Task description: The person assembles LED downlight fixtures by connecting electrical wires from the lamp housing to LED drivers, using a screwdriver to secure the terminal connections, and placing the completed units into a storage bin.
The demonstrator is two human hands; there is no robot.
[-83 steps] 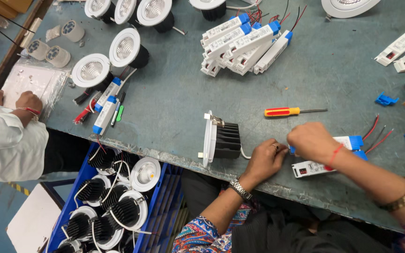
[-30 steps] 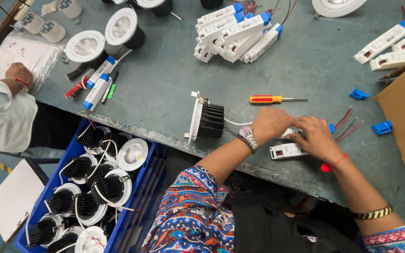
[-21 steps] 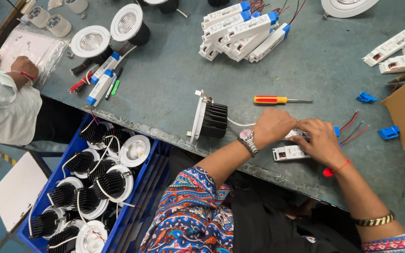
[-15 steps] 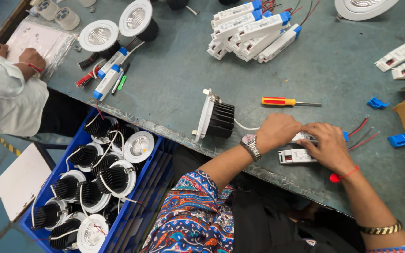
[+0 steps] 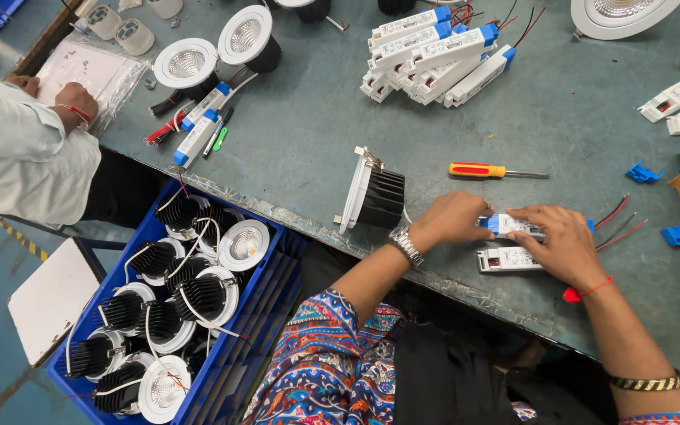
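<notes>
Driver box pinched by L hand & R hand grips, near bench edge.

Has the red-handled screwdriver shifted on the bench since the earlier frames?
No. The screwdriver lies in the same spot relative to the black-finned downlight, handle toward it, above the hands; only the head camera moved.

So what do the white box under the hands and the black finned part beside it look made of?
White box: likely moulded plastic, matt white with blue end caps. Finned part: probably cast metal, matt black with deep parallel ribs like a heat sink, though the coating leaves it open. The left hand and right hand rest on the box.
</notes>
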